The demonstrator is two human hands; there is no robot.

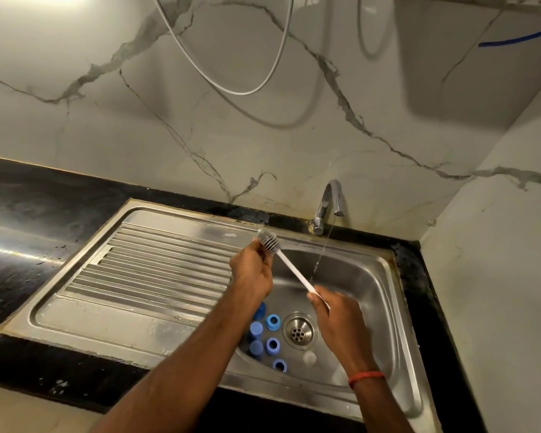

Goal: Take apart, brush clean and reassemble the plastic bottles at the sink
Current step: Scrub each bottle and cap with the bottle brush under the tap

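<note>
A bottle brush (289,267) with a white handle and a grey bristle head is held over the steel sink basin (369,285). My right hand (334,314) grips the handle's lower end. My left hand (252,270) has its fingers curled around the bristle head at the upper left. Several blue bottle parts (270,335), caps and rings, lie on the basin floor left of the drain (300,331). A small clear piece (309,357) lies below the drain. No bottle body shows.
The tap (328,204) at the back runs a thin stream into the basin just right of the brush handle. A ribbed steel drainboard (144,267) lies to the left, set in a black counter (28,214). A marble wall stands behind and to the right.
</note>
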